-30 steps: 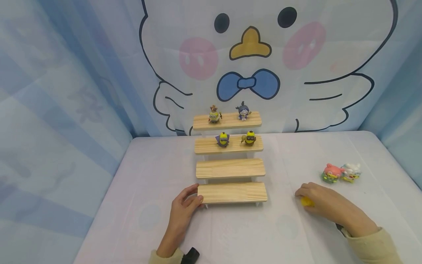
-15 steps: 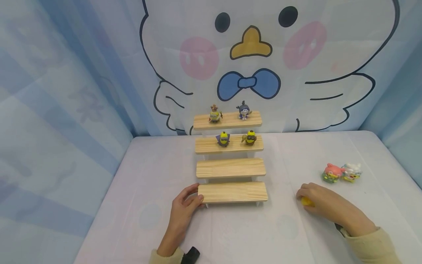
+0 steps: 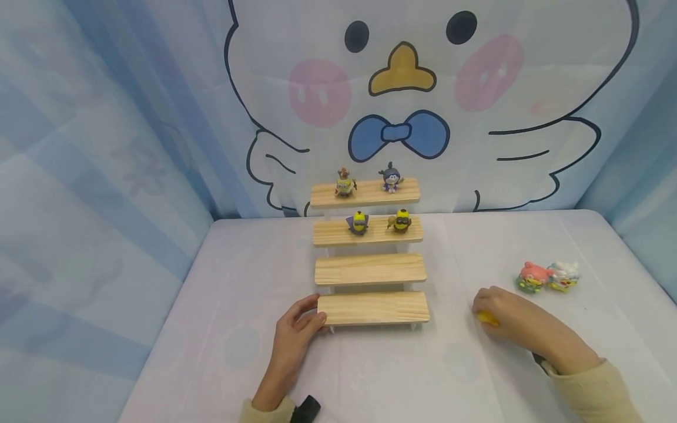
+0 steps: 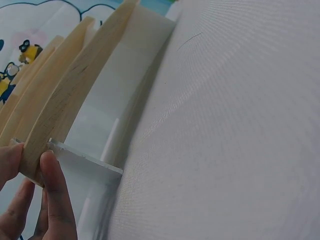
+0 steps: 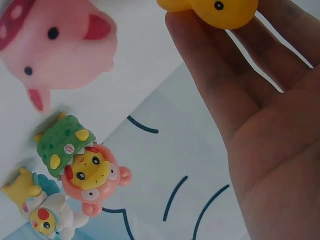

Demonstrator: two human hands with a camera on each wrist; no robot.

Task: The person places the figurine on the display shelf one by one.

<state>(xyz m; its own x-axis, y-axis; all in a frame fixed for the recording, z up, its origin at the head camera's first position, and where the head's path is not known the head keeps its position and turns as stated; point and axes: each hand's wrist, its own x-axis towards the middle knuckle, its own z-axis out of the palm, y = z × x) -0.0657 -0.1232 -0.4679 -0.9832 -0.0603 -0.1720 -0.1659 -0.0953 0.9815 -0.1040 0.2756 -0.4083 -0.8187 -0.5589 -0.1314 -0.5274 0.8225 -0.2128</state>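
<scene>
My left hand (image 3: pixel 296 338) pinches the left end of the lowest wooden shelf (image 3: pixel 372 309) of a four-step display stand. In the left wrist view, the thumb and fingers lie on both sides of that shelf's board (image 4: pixel 75 85). To the stand's right, my right hand (image 3: pixel 515 320) holds a small yellow toy (image 3: pixel 487 318) just over the table, largely covered by the fingers. Its round black eye shows on the yellow toy (image 5: pixel 225 11) in the right wrist view. Two figures stand on the top shelf (image 3: pixel 365 200) and two on the second (image 3: pixel 330 233); the lower two shelves hold none.
Behind the right hand, a pink-hooded figure (image 3: pixel 533 276) and a white-hooded figure (image 3: pixel 564 276) stand side by side on the white tablecloth (image 3: pixel 238 282). A pink pig toy (image 5: pixel 65 45) shows in the right wrist view only. A printed curtain (image 3: pixel 402 176) hangs behind the stand.
My right hand has shifted slightly left and away from me, with the yellow toy in its fingers. My left hand keeps its place on the lowest shelf.
</scene>
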